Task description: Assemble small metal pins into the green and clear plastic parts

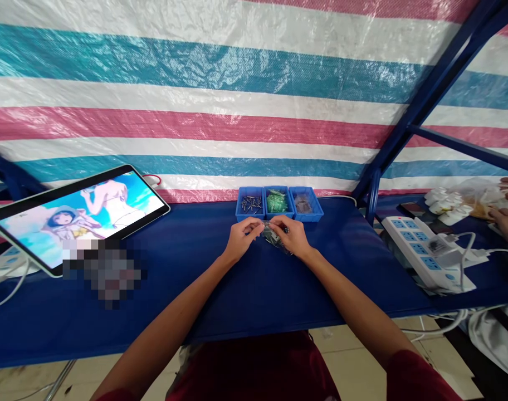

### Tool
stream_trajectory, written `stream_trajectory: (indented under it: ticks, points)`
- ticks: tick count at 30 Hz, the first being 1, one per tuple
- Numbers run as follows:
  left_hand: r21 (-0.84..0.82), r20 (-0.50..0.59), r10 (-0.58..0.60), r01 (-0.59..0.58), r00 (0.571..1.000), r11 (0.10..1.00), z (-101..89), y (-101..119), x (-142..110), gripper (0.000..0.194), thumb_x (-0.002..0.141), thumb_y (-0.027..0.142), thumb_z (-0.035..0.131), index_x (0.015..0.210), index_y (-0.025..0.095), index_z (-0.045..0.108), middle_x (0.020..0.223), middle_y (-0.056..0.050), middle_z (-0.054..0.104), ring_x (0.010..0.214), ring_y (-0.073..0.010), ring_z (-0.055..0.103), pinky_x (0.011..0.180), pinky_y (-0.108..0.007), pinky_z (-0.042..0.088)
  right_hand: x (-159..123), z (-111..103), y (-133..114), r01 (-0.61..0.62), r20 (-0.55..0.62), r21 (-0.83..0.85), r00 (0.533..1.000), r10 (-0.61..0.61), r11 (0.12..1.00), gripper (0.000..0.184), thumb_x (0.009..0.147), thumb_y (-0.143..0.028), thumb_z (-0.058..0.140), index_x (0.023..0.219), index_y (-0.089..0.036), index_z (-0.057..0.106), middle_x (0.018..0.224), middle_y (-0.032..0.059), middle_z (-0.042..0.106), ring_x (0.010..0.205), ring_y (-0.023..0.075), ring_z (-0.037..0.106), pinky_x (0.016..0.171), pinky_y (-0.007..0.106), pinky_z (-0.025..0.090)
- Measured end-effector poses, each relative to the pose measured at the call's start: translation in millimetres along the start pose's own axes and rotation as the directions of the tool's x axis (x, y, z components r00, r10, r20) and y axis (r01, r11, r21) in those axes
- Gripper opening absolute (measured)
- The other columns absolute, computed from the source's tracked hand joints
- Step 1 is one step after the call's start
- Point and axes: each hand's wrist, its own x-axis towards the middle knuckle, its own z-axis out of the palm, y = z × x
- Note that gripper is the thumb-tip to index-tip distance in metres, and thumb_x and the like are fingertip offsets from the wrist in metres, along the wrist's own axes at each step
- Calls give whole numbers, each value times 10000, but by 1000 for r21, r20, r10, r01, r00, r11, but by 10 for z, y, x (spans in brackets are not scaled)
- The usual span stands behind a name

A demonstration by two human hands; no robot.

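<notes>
Maroon sleeves (421, 379) and bare forearms (174, 317) are extended forward. A small clear plastic packet (274, 236) is pinched between the fingertips of the left hand (242, 239) and right hand (291, 236), above the blue worktop (254, 295), just before three blue bins (279, 215) containing metal pins (250, 204), green packets (276, 201) and brown items (304, 205).

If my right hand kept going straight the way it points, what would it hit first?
The small clear plastic packet that your right hand is touching; just beyond it, probably your left hand, though depth is hard to judge here.
</notes>
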Motion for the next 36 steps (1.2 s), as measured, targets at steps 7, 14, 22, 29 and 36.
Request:
stream_trajectory:
  ticks: [7,14,22,29,36]
  points:
    - [-213,9,-99,99,995,972,-4,13,53,370,758,399,702,971,169,505,629,24,616,468,-84,522,521,-227,453,-21,-9,13,56,54,42,997,-59,998,268,957,-288,383,1089,-213,604,923,57,651,731,143,631,698,271,525]
    - [-330,126,-143,178,982,927,9,10,50,433,753,359,718,1042,194,441,604,51,602,444,-80,521,514,-218,440,-14,-12,1,125,48,30,991,-126,992,251,928,-241,449,1144,-233,578,1046,79,608,788,150,598,672,283,541]
    - [-368,128,-191,225,973,902,14,53,39,387,768,359,701,1023,205,454,550,78,537,374,-69,462,404,-184,375,2,-14,30,199,13,-42,980,-199,979,159,917,-247,487,957,-207,636,1005,94,585,835,166,595,704,287,523]
    - [-193,35,-75,80,997,978,17,26,49,317,732,423,714,856,144,624,796,-31,604,628,-109,565,530,-221,477,-6,4,-7,17,-18,-10,1000,-17,1000,182,910,-328,510,915,-195,634,725,27,650,653,152,621,667,274,514]
    - [-242,35,-115,120,993,963,9,-10,60,301,754,350,713,919,166,541,627,37,582,493,-81,523,548,-229,454,-22,-12,-2,60,37,80,997,-64,995,301,969,-239,351,1173,-232,571,817,26,663,668,134,640,683,277,535]
